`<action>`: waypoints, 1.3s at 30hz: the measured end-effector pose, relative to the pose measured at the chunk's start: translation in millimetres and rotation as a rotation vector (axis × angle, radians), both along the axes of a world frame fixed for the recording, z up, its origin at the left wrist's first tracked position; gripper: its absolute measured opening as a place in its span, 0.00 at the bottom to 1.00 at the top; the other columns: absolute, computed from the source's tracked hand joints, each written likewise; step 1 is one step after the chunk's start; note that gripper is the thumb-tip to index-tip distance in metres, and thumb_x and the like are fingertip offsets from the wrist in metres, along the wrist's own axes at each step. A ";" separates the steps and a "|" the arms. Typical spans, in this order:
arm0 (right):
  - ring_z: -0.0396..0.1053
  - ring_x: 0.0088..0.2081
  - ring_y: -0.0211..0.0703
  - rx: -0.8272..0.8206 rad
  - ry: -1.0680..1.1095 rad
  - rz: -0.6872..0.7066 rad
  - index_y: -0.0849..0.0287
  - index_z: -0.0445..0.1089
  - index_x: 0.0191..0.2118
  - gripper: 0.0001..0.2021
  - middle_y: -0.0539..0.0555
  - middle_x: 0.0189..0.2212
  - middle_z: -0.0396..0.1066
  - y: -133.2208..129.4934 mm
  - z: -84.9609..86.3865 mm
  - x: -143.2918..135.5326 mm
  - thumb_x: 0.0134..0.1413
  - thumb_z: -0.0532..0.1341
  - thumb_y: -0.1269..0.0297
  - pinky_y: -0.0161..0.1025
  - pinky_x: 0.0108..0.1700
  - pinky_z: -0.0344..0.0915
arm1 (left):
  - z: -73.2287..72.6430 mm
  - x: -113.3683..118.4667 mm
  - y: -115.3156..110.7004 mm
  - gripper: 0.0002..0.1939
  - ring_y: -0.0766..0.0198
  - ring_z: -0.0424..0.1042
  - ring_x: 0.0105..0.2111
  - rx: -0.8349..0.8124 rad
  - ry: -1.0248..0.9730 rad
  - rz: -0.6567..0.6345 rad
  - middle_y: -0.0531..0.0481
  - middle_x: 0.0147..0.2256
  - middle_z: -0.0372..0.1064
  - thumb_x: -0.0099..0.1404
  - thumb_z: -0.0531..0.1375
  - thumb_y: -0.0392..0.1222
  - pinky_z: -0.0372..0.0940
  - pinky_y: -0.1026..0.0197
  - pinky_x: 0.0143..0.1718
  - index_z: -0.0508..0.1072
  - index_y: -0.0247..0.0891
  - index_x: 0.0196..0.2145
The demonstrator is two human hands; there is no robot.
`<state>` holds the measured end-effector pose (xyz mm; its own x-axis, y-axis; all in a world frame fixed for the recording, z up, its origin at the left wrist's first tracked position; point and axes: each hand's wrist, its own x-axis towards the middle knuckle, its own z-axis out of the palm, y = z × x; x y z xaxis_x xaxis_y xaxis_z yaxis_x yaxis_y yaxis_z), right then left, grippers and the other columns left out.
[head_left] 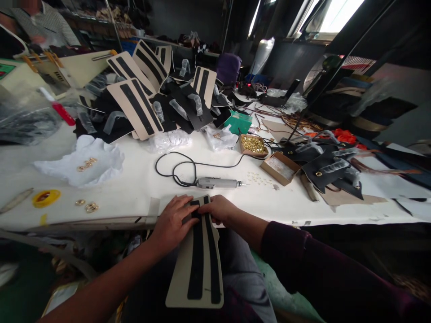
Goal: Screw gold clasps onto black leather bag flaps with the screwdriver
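A beige panel with two black strips point(197, 264) slants from my lap up to the table's front edge. My left hand point(173, 222) lies on its upper left part, fingers spread over the black strip. My right hand point(217, 209) is closed on the panel's upper right edge, the thumb or a finger pressing on its face near the left fingertips. Just beyond the panel's top, a grey electric screwdriver point(218, 182) rests on the white table point(134, 197), its black cord looped behind it.
Small gold pieces point(261, 178) lie right of the screwdriver, near a box of gold parts point(252, 144) and a brown box point(280, 168). Yellow tape point(46, 198) and gold rings point(91, 207) sit at left. Stacked panels point(136, 107) stand behind. A person point(43, 24) is at back left.
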<state>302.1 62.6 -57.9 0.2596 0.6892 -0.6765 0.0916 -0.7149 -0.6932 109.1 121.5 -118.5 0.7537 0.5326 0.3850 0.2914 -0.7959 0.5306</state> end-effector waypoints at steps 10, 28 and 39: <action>0.61 0.13 0.35 0.052 -0.094 0.069 0.61 0.72 0.27 0.06 0.46 0.15 0.67 -4.4 0.7 0.7 0.52 0.66 0.67 0.32 0.13 0.55 | 0.6 2.9 0.9 0.18 0.45 0.69 0.62 -0.062 -0.010 0.032 0.44 0.59 0.75 0.65 0.69 0.39 0.65 0.36 0.65 0.81 0.44 0.53; 0.71 0.21 0.41 0.086 -0.315 0.188 0.60 0.75 0.30 0.10 0.52 0.20 0.74 -9.2 -3.3 13.2 0.52 0.70 0.58 0.33 0.21 0.61 | 2.7 4.0 0.0 0.13 0.45 0.72 0.61 -0.039 -0.052 0.049 0.41 0.58 0.76 0.64 0.72 0.42 0.65 0.36 0.65 0.81 0.41 0.46; 0.67 0.22 0.40 0.151 -0.425 0.245 0.58 0.74 0.29 0.12 0.51 0.19 0.70 -12.7 -2.0 13.6 0.55 0.69 0.56 0.34 0.23 0.53 | 6.3 10.2 -1.1 0.05 0.49 0.71 0.59 -0.083 -0.059 0.096 0.45 0.55 0.78 0.69 0.67 0.41 0.67 0.40 0.62 0.81 0.44 0.43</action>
<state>315.7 49.9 -59.9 0.3090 0.8461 -0.4344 0.5400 -0.5320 -0.6522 119.3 120.4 -112.2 0.6751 0.6330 0.3790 0.3305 -0.7187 0.6117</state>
